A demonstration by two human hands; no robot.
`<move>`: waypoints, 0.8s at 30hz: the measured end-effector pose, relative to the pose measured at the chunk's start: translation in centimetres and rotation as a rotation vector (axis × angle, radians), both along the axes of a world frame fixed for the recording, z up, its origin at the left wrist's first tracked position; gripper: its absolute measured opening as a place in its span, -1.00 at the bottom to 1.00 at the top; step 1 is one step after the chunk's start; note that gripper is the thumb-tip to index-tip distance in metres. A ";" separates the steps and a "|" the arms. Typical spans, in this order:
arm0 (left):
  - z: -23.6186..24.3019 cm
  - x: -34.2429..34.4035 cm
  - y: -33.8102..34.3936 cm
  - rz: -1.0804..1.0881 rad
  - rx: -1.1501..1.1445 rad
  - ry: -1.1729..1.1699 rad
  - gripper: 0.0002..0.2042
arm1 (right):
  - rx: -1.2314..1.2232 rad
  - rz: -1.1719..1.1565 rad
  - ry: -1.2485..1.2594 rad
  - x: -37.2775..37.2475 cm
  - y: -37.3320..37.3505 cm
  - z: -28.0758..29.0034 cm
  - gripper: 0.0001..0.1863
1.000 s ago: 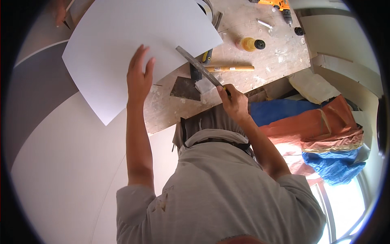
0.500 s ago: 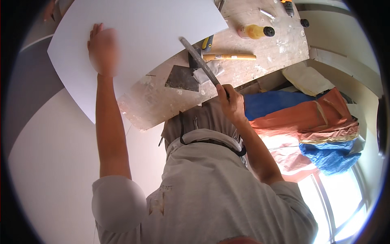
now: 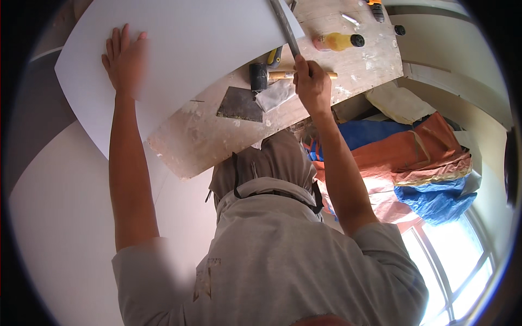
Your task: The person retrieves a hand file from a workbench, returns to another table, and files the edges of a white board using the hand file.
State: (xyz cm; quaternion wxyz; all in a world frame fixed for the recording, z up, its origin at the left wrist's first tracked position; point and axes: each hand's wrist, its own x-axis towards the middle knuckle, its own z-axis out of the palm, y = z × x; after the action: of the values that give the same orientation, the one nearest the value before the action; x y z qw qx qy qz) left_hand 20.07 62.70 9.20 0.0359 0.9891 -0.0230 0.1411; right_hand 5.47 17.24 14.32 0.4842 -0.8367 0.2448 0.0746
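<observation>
Fingers spread, my left hand [image 3: 124, 64] lies flat on a large white sheet [image 3: 190, 43] that covers the left of the worktable [image 3: 185, 149]. Part of that hand is blurred. My right hand [image 3: 314, 89] is closed round the near end of a long, narrow grey bar [image 3: 284, 24]. The bar points away from me, its upper part over the sheet's right corner. Just left of my right hand is a mallet with a black head [image 3: 258, 77] and a wooden handle partly behind that hand. Close by are a dark square plate [image 3: 239, 104] and a crumpled pale wrapper [image 3: 274, 95].
A yellow-and-black handle [image 3: 274, 57] shows beside the sheet's edge. Farther right are a bottle of yellow liquid [image 3: 338, 41], a small white tool [image 3: 350, 19] and an orange-and-black power tool [image 3: 376, 10]. Orange tarps [image 3: 370, 149] and blue tarps [image 3: 435, 198] are heaped right of the table.
My right hand has moved forward with the bar, which has swung steeper and now reaches farther up over the sheet. My left hand has shifted slightly left and its fingers are more spread.
</observation>
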 end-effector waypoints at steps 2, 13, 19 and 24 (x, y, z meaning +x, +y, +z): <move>-0.1 -0.2 -0.1 -0.026 0.018 -0.048 -0.29 | -0.039 0.024 -0.047 -2.4 -0.3 -0.1 -0.51; 4.3 -7.7 -23.4 -0.695 -0.457 0.062 -0.75 | -0.050 0.107 0.042 -12.8 -2.1 1.4 -0.67; 4.0 -3.1 -21.5 -0.611 -0.366 0.047 -0.73 | -0.038 0.177 -0.029 -6.4 -1.3 0.1 -0.65; 3.2 1.6 -19.9 -0.607 -0.311 -0.070 -0.71 | -0.087 0.216 -0.117 -0.9 -0.8 -0.7 -0.60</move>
State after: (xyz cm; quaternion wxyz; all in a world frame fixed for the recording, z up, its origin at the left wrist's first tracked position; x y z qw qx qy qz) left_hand 21.68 42.82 12.39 0.2259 0.9144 -0.2955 0.1596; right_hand 4.61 16.49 13.67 0.4500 -0.8814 0.1275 0.0667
